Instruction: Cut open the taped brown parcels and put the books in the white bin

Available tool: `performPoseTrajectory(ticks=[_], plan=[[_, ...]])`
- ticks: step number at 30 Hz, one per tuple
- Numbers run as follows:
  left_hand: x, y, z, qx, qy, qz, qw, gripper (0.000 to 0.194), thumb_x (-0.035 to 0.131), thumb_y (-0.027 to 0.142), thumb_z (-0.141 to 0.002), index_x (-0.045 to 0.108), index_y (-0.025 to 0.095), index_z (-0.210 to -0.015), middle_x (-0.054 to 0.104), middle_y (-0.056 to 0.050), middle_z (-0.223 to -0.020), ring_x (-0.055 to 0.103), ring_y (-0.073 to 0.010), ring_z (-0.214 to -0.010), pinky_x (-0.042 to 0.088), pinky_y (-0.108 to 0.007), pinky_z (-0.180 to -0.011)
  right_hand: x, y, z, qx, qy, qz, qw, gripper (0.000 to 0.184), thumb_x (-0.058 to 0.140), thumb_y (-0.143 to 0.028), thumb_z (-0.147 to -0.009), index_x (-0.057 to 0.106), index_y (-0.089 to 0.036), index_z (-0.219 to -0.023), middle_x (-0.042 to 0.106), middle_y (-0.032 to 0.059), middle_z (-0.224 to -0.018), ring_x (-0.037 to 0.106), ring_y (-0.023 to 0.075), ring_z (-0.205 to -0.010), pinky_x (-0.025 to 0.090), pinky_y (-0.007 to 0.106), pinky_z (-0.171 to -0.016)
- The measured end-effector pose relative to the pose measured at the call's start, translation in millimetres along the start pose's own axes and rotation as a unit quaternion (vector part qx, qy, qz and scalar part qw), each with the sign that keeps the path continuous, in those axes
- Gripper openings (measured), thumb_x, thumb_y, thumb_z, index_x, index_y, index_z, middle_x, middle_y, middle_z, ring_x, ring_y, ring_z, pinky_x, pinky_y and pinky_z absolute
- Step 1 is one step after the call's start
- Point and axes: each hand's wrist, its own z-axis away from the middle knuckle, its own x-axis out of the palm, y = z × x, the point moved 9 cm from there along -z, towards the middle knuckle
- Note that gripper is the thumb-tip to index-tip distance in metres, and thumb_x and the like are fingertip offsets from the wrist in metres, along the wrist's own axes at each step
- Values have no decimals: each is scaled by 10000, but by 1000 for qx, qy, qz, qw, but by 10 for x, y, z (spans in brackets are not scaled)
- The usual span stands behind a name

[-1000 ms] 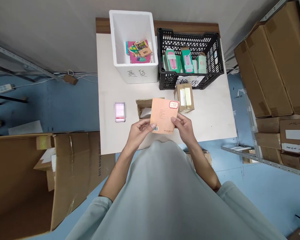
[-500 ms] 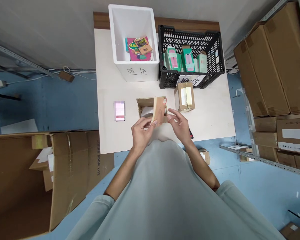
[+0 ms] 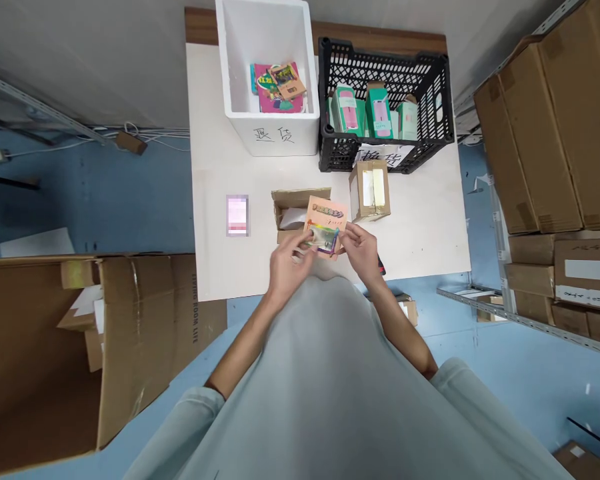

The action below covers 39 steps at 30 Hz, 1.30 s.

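A small orange book (image 3: 325, 212) with a picture on its cover is held up before me, cover towards me. My right hand (image 3: 360, 250) pinches its right edge. At the lower left corner, the curled fingers of my left hand (image 3: 291, 261) are on the book; part of their grip is hidden. Just behind the book stands an open cardboard box (image 3: 300, 197) with white wrapping (image 3: 293, 219) inside, partly covered by the book and my left hand. To the right is a taped carton (image 3: 370, 192) with a pale label.
A white foam box (image 3: 285, 137) holding several books and a black crate (image 3: 337, 157) of green boxes stand at the table's back. A blurred pink-and-white item (image 3: 237, 215) lies left. A large open carton (image 3: 150, 333) flanks the table; shelved cartons (image 3: 545, 133) stand right.
The book has turned so that its picture cover faces me. My right hand has closed on its right edge, while my left fingers have shifted at the lower left.
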Motion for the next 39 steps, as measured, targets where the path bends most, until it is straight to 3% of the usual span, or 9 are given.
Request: performPoseTrajectory(ticks=[3, 8, 12, 17, 23, 26, 29, 35, 39], plan=[[-274, -112, -123, -93, 20, 59, 994, 533, 872, 451, -898, 811, 222, -1375, 806, -124, -1310, 751, -180, -908, 595, -291, -738, -137, -153, -4, -3, -9, -17, 1000, 628, 891, -698, -839, 847, -240, -1267, 889, 53, -1189, 807, 221, -910, 702, 293, -619], [-139, -13, -152, -188, -135, 179, 956, 425, 959, 538, -776, 885, 212, -1038, 836, -92, -1026, 681, -191, -823, 546, -308, -713, -226, -399, 52, -21, -29, -26, 999, 588, 911, -673, -857, 874, -254, -1268, 886, 51, -1199, 764, 190, -850, 679, 283, -590], [-114, 115, -123, -200, -108, 161, 960, 354, 994, 487, -711, 851, 206, -873, 729, -21, -777, 573, -147, -690, 509, -298, -683, -232, -442, 75, -22, -40, -15, 999, 602, 897, -686, -870, 874, -267, -1301, 883, 51, -1215, 733, 179, -800, 674, 297, -576], [-82, 167, -92, -208, -102, 165, 959, 364, 989, 484, -700, 834, 209, -882, 751, -25, -830, 612, -158, -733, 543, -303, -720, -278, -443, 86, -23, -43, -14, 999, 570, 880, -659, -903, 870, -276, -1326, 881, 44, -1229, 709, 161, -764, 673, 303, -592], [-84, 151, -83, -191, -100, 158, 964, 326, 955, 439, -721, 851, 208, -925, 794, -41, -878, 683, -181, -788, 602, -335, -802, -322, -380, 41, -37, -45, 23, 998, 590, 830, -686, -951, 834, -287, -1387, 862, 60, -1299, 747, 183, -800, 698, 333, -617], [-76, 121, -85, -176, -63, 145, 972, 334, 931, 438, -754, 858, 204, -980, 795, -37, -867, 712, -186, -794, 629, -350, -831, -375, -369, 32, -62, 17, 57, 996, 651, 783, -712, -981, 762, -299, -1483, 790, 97, -1474, 816, 266, -1090, 748, 375, -728], [-58, 102, -79, -155, -9, 131, 979, 334, 899, 435, -783, 859, 195, -1012, 817, -47, -918, 732, -176, -788, 646, -340, -820, -347, -421, 101, -87, 81, 97, 988, 630, 731, -721, -1019, 740, -304, -1492, 714, 111, -1596, 740, 317, -1402, 760, 416, -899], [117, 390, 55, -21, 9, 24, 999, 231, 785, 377, -942, 902, 251, -1098, 812, -24, -982, 755, -159, -796, 673, -334, -831, 119, -273, 214, -12, 6, 54, 998, 574, 882, -676, -915, 806, -288, -1331, 848, 93, -1361, 833, 307, -1245, 751, 412, -938], [233, 498, 127, 8, -7, 1, 1000, 223, 757, 412, -1009, 893, 278, -1126, 835, -49, -1111, 789, -196, -905, 692, -391, -923, 107, -185, 181, -3, 22, 26, 999, 578, 883, -667, -896, 817, -250, -1292, 883, 88, -1244, 864, 288, -1141, 735, 418, -985]])
